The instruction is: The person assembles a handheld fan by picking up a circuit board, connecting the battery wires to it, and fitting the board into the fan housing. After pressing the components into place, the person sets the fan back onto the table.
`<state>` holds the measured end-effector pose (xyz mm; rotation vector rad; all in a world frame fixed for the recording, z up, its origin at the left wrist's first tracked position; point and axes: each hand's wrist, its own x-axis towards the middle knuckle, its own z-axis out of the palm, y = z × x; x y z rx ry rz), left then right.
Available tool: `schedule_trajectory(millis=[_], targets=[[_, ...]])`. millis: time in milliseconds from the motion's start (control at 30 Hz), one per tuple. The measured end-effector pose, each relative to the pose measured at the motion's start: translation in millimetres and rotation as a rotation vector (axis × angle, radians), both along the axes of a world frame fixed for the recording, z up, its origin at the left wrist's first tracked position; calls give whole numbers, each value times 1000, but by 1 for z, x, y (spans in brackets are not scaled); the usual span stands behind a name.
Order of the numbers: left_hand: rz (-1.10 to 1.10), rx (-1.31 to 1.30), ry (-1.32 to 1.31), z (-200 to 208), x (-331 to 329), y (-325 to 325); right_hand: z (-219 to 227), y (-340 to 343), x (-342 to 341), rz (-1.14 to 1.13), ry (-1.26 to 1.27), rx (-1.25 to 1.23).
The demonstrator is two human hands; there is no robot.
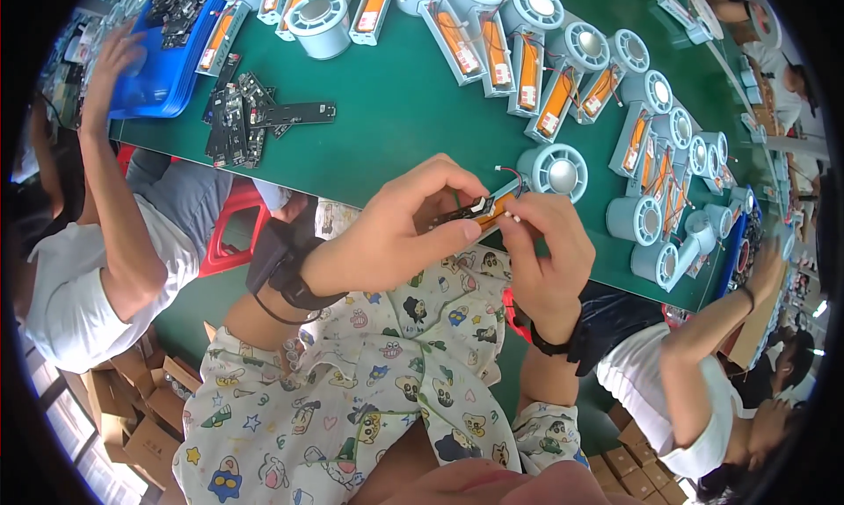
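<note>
Just past the table's near edge, my left hand (pixel 387 237) is closed around the handle of a light blue handheld fan (pixel 559 174). The fan's round grille head points away to the right. An orange battery (pixel 503 208) lies in the open handle, and a narrow black circuit board (pixel 455 214) sits beside it under my left fingers. My right hand (pixel 556 252) pinches at the handle, with a small white connector piece (pixel 513 216) at its fingertips. Thin red and black wires (pixel 510 171) loop up by the fan head. What lies inside the left palm is hidden.
Loose black circuit boards (pixel 237 123) lie heaped on the green table (pixel 378 109) at left. Blue trays (pixel 158 79) with more boards stand beyond. Several open fans (pixel 453 48) line the far and right side. A co-worker's arm (pixel 123 215) is at left, another person's arm (pixel 703 347) at right.
</note>
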<state>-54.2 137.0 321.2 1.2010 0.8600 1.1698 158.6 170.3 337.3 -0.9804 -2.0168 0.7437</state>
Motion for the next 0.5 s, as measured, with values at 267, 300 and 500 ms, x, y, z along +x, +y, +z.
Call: schedule_trajectory(millis=[267,300,500], targets=[[-112,-407,-193,9,-1,5,-13,3,-11,-111,-48,334],[-104,-419,-228,9,0,5,-13,3,-12,-113,-66,346],[-118,-457,-283,11,-3,6,-14,3,-11,-123,-141,421]])
